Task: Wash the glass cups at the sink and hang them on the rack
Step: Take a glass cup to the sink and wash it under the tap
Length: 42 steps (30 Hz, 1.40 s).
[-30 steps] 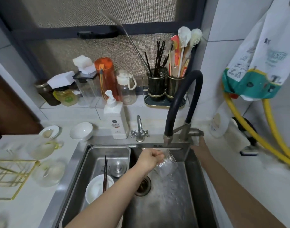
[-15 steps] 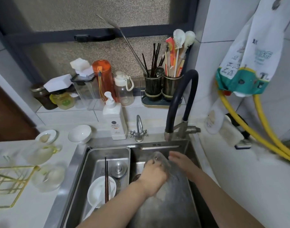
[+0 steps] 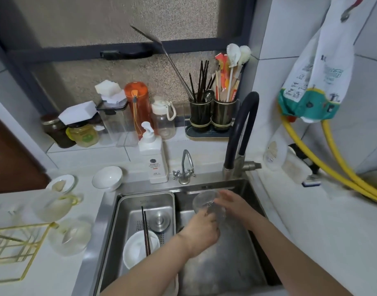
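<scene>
A clear glass cup [image 3: 204,201] is tilted over the right basin of the steel sink [image 3: 253,195]. My left hand [image 3: 201,230] grips its lower part from below. My right hand [image 3: 233,205] lies against the cup's right side with fingers spread at the rim. Two more glass cups with pale yellow handles [image 3: 53,205] [image 3: 70,237] stand on the white counter to the left of the sink. A gold wire rack [image 3: 14,251] sits at the counter's left edge.
A black faucet [image 3: 240,133] arches above the right basin. The left basin tray holds a white bowl [image 3: 138,248] with chopsticks [image 3: 146,231]. A soap bottle [image 3: 154,161], small tap [image 3: 184,167], white bowl [image 3: 107,178] and saucer [image 3: 60,184] line the sink's back. Yellow hoses [image 3: 332,167] run at right.
My right hand left the faucet lever and came down to the cup. The cup moved lower into the basin, held between both hands.
</scene>
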Each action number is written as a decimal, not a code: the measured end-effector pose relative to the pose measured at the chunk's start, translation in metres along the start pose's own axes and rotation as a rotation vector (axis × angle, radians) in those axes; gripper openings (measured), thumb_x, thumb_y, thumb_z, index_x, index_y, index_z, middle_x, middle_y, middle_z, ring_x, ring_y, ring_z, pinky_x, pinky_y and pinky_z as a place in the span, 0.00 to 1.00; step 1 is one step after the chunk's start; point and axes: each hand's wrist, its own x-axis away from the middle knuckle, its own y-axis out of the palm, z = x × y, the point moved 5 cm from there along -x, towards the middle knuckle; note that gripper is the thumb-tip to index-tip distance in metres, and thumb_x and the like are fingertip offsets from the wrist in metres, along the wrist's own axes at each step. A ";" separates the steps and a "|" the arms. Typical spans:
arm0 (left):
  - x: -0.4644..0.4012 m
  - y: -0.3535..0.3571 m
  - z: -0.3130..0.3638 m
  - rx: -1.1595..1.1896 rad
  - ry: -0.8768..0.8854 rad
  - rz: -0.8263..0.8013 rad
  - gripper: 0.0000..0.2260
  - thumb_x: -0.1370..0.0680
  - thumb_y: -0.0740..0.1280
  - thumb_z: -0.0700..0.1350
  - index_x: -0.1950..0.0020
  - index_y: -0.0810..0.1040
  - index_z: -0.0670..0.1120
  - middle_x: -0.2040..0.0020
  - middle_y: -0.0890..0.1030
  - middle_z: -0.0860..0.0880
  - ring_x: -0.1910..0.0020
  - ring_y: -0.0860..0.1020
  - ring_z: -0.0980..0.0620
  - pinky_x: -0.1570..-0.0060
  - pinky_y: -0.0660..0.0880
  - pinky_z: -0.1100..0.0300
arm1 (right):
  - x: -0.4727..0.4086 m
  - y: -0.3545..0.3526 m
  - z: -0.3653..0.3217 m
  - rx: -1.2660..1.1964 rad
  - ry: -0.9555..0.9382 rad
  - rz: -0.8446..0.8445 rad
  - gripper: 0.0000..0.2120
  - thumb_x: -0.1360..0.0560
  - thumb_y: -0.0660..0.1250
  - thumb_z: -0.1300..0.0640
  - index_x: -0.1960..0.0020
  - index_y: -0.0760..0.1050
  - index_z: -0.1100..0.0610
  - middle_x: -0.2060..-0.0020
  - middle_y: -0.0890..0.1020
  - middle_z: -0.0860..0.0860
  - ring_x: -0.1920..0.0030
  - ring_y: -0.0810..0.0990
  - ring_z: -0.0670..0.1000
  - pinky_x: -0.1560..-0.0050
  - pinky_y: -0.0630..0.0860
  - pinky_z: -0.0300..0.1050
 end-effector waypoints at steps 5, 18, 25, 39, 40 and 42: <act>0.019 -0.001 -0.005 -0.071 0.076 0.006 0.05 0.41 0.75 0.48 0.67 0.84 0.52 0.70 0.80 0.57 0.61 0.78 0.52 0.47 0.77 0.58 | 0.011 0.005 -0.003 -0.030 0.010 -0.008 0.18 0.26 0.69 0.59 0.36 0.74 0.55 0.42 0.81 0.53 0.41 0.79 0.51 0.36 0.74 0.51; 0.072 -0.022 -0.024 -0.157 0.172 0.137 0.20 0.33 0.53 0.43 0.62 0.86 0.53 0.62 0.84 0.59 0.51 0.81 0.56 0.39 0.74 0.59 | 0.038 0.029 -0.009 -0.070 -0.067 0.052 0.45 0.40 0.78 0.40 0.28 0.63 0.45 0.31 0.71 0.46 0.31 0.69 0.48 0.29 0.66 0.55; 0.080 -0.012 -0.027 -0.123 0.253 0.138 0.11 0.32 0.63 0.44 0.64 0.84 0.54 0.64 0.83 0.59 0.53 0.80 0.55 0.38 0.72 0.55 | 0.052 0.042 -0.012 -0.129 -0.122 0.131 0.52 0.48 0.79 0.35 0.28 0.64 0.45 0.32 0.72 0.45 0.32 0.71 0.47 0.29 0.66 0.54; 0.104 -0.021 -0.019 -0.031 0.252 0.400 0.15 0.29 0.58 0.39 0.58 0.83 0.51 0.62 0.81 0.56 0.58 0.78 0.53 0.39 0.64 0.58 | 0.084 0.052 -0.019 -0.190 -0.161 0.312 0.28 0.30 0.74 0.55 0.33 0.69 0.48 0.39 0.74 0.47 0.41 0.73 0.46 0.39 0.69 0.43; 0.104 -0.021 -0.019 -0.025 0.247 0.393 0.15 0.29 0.57 0.39 0.57 0.83 0.50 0.62 0.82 0.56 0.57 0.78 0.53 0.38 0.64 0.58 | 0.084 0.051 -0.020 -0.177 -0.164 0.313 0.29 0.31 0.74 0.54 0.32 0.69 0.47 0.37 0.73 0.47 0.38 0.72 0.48 0.35 0.69 0.46; 0.105 -0.020 -0.019 -0.014 0.229 0.374 0.17 0.28 0.56 0.39 0.53 0.84 0.50 0.58 0.83 0.56 0.54 0.79 0.53 0.35 0.62 0.56 | 0.086 0.051 -0.019 -0.166 -0.161 0.309 0.31 0.32 0.75 0.52 0.32 0.68 0.47 0.34 0.72 0.48 0.34 0.71 0.49 0.31 0.67 0.50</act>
